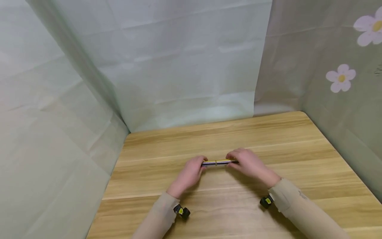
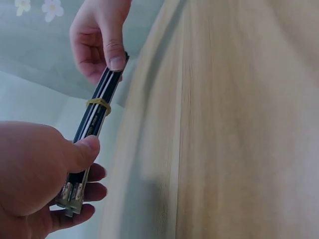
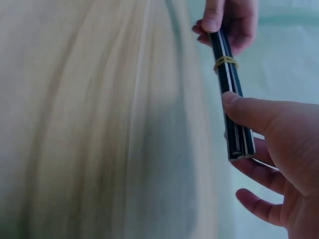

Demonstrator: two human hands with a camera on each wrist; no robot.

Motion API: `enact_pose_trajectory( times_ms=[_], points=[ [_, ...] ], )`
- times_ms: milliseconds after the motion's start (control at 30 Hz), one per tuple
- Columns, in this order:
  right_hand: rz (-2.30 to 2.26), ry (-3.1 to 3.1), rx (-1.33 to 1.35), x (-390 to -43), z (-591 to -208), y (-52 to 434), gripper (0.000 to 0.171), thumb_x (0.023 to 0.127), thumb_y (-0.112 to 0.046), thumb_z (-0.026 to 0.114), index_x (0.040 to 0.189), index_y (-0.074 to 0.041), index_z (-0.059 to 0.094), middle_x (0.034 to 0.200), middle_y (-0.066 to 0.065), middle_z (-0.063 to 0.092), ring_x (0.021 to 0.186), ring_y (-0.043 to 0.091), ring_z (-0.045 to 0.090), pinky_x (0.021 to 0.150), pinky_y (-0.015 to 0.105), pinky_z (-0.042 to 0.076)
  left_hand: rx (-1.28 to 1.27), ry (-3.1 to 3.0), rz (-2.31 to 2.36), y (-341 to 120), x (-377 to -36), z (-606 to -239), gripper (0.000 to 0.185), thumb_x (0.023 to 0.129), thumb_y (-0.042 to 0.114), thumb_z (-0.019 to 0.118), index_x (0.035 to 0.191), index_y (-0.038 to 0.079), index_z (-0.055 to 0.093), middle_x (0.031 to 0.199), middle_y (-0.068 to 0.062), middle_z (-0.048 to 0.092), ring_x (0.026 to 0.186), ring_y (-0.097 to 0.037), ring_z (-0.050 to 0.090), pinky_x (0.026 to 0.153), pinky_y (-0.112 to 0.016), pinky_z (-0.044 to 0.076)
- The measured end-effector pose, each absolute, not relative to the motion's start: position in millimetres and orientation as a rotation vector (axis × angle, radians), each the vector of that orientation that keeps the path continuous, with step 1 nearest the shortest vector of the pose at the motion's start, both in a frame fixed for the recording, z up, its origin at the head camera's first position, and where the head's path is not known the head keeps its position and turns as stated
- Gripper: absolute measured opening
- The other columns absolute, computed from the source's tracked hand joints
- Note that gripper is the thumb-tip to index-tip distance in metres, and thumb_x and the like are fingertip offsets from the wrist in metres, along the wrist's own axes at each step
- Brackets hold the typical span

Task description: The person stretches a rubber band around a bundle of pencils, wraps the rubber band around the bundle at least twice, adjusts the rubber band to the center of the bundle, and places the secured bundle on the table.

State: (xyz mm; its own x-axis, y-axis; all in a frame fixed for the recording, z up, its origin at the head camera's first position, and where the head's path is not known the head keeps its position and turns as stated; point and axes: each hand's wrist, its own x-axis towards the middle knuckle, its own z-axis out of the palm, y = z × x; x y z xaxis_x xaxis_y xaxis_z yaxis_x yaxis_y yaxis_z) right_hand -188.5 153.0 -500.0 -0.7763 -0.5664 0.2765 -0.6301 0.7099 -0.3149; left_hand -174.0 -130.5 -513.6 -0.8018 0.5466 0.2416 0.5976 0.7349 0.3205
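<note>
At the centre of the head view, above a wooden table (image 1: 268, 139), the left hand (image 1: 191, 172) and right hand (image 1: 250, 166) each pinch one end of a rubber-banded pencil bundle (image 1: 219, 162); level, even grips would likely stop pencils sliding out.

A wooden table (image 1: 226, 132) stands before pale green cloth (image 1: 179, 59) and a flower-printed sheet (image 1: 341, 78).

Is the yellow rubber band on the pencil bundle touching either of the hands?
Apart. In the left wrist view the rubber band circles the pencil bundle on bare shaft, between the left hand and the right hand.
</note>
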Motion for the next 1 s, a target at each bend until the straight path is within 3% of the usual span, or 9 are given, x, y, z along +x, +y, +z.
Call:
enact_pose_trajectory(
  times_ms=[367,800,1000],
  points=[
    [0.538,-2.871,0.899,-247.9,-508.6,144.8,0.025,0.098,-0.025,0.082,0.116,-0.009,0.076,0.114,0.006,0.077,0.111,0.033,0.069,0.098,0.053,0.053,-0.739,-2.913,-0.581,-121.4,-234.8,-520.5,0.018,0.103,0.010,0.073,0.119,0.005,0.066,0.113,-0.010,0.068,0.107,-0.029,0.067,0.093,-0.045,0.055],
    [0.575,-2.909,0.878,-252.1,-517.5,142.5,0.026,0.095,-0.024,0.085,0.115,-0.011,0.076,0.112,0.005,0.074,0.108,0.030,0.069,0.095,0.051,0.055,-0.700,-2.951,-0.541,-126.0,-235.4,-530.8,0.029,0.101,0.022,0.078,0.125,0.011,0.069,0.119,-0.009,0.064,0.114,-0.032,0.061,0.095,-0.052,0.049],
    [0.603,-2.953,0.876,-244.2,-517.5,157.4,0.047,0.094,-0.032,0.085,0.132,-0.008,0.072,0.123,0.012,0.071,0.113,0.034,0.067,0.099,0.054,0.053,-0.742,-2.967,-0.553,-150.1,-229.0,-534.1,0.045,0.102,0.028,0.077,0.140,0.008,0.061,0.135,-0.014,0.061,0.129,-0.035,0.057,0.106,-0.055,0.046]
  ],
)
